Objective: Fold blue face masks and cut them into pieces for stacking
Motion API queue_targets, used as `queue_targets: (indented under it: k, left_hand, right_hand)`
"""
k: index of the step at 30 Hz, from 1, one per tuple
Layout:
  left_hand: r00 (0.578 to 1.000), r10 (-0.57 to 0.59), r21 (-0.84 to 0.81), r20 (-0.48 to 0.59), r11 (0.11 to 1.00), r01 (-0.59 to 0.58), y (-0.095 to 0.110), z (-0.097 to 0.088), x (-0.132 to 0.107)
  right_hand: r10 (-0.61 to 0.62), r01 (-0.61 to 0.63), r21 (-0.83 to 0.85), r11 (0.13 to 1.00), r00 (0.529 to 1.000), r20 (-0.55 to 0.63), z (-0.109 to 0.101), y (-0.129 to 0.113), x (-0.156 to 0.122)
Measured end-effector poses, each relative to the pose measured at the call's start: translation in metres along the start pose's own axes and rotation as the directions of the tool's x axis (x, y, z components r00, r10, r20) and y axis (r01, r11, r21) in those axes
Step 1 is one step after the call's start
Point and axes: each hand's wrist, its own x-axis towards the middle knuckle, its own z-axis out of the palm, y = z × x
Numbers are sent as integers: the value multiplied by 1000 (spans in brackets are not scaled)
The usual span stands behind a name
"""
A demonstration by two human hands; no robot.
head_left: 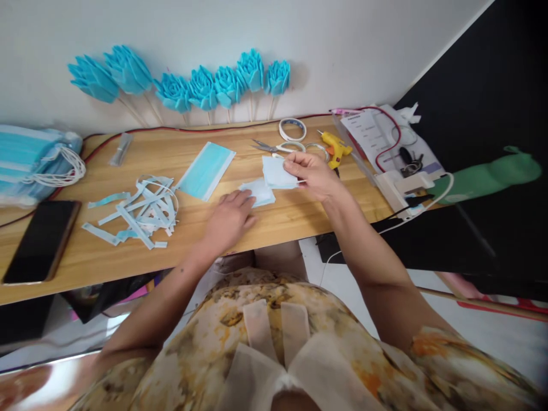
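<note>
My right hand (311, 173) pinches a pale blue square of mask fabric (277, 172) between thumb and fingers, just above the wooden table. Under and beside it lies a small stack of similar fabric squares (264, 195). My left hand (232, 218) rests palm down with its fingers flat on the left edge of that stack. Behind my left hand lies a whole blue face mask (208, 170) without visible ear loops. Scissors (266, 147) with white handles lie beyond my right hand, partly hidden by it.
Cut strips (148, 214), a phone (43, 242) and bagged masks (29, 160) occupy the left side. Blue flowers on sticks (203, 88) lean against the wall. Tape (293, 122), a yellow glue gun (335, 149), papers (363, 134) and a power strip (391, 194) sit right.
</note>
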Motion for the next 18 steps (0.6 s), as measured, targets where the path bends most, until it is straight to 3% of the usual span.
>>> queue_targets:
  k: [3, 5, 9, 11, 14, 18]
  left_hand:
    - [999, -27, 30, -25, 999, 28, 7, 11, -3]
    - [998, -38, 37, -47, 999, 40, 9, 18, -5]
    - [988, -4, -44, -154, 999, -3, 5, 14, -15]
    - [963, -14, -135, -270, 991, -24, 2, 4, -20]
    - [891, -106, -239, -442, 971, -4, 4, -9, -22]
    - [922, 6, -235, -387, 966, -105, 14, -3, -14]
  right_hand:
    - [81, -75, -83, 994, 994, 79, 14, 10, 2]
    - [88, -64, -256, 964, 993, 82, 20, 18, 5]
    - [15, -8, -576, 817, 1000, 8, 22, 34, 11]
    - [12, -6, -595, 804, 1000, 6, 21, 37, 11]
    - [9, -11, -582, 813, 1000, -6, 21, 38, 10]
    - [3, -1, -557, 831, 1000, 3, 21, 35, 8]
